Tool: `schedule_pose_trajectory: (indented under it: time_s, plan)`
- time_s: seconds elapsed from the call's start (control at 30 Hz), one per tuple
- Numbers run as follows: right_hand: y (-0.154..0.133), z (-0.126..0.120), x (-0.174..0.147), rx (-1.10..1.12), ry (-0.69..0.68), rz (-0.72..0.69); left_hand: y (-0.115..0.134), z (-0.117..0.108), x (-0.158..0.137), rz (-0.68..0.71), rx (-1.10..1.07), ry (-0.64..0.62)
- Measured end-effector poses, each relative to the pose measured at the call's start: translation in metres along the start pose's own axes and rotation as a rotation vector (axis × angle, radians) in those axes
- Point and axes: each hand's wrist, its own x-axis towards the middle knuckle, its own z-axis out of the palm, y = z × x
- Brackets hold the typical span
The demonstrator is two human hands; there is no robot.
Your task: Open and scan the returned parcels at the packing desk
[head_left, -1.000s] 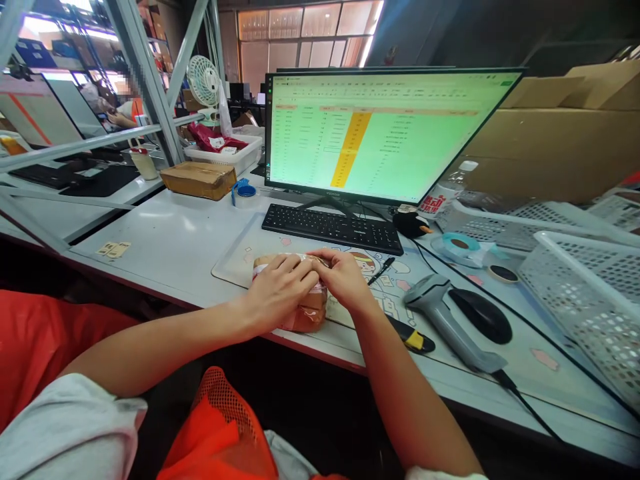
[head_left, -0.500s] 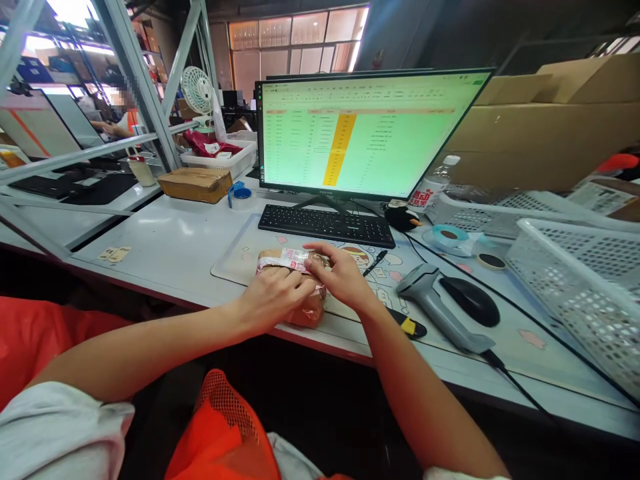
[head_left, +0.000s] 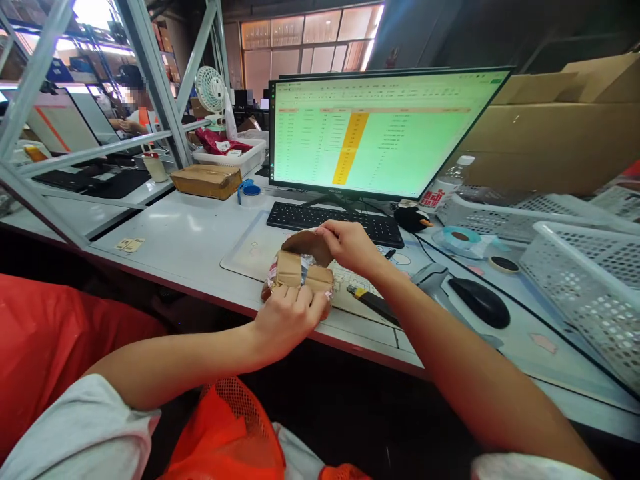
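Observation:
A small brown cardboard box [head_left: 289, 268], with torn tape on it, lies at the desk's front edge on a printed desk mat [head_left: 245, 252]. One flap stands lifted at its far side, pinched in the fingers of my right hand [head_left: 347, 245]. My left hand [head_left: 290, 312] is closed on the near side of the box, its fingers curled over the edge. What is inside the box cannot be made out. A box cutter [head_left: 373, 303] with a yellow end lies to the right, partly under my right forearm.
A monitor [head_left: 380, 137] and black keyboard [head_left: 295, 217] stand behind the box. To the right are a black mouse [head_left: 479, 301], a grey barcode scanner [head_left: 430, 277] and a white basket [head_left: 590, 280]. Another cardboard box [head_left: 206, 181] and blue tape [head_left: 249, 192] sit at the left.
My right hand has pulled the box's flap up and away. The left hand has shifted onto the near side. The view has turned slightly left.

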Motion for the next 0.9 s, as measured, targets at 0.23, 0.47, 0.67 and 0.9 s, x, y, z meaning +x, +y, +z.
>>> schedule_pose_trajectory:
  time_s: [0.23, 0.47, 0.67, 0.9]
  plan:
    - [0.015, 0.015, 0.026, 0.469, -0.085, 0.144, 0.005, -0.008, -0.013, -0.025, 0.029, -0.080]
    - [-0.027, -0.001, -0.040, 0.244, 0.497, -0.312, -0.033, -0.043, -0.002, -0.019, -0.227, -0.358]
    - [-0.040, 0.006, -0.093, -0.041, 0.341, -0.570, -0.046, -0.057, 0.012, 0.091, -0.124, -0.419]
    - [-0.023, 0.004, -0.088, -0.210, 0.026, -0.542, -0.058, -0.067, 0.012, 0.226, -0.112, -0.393]
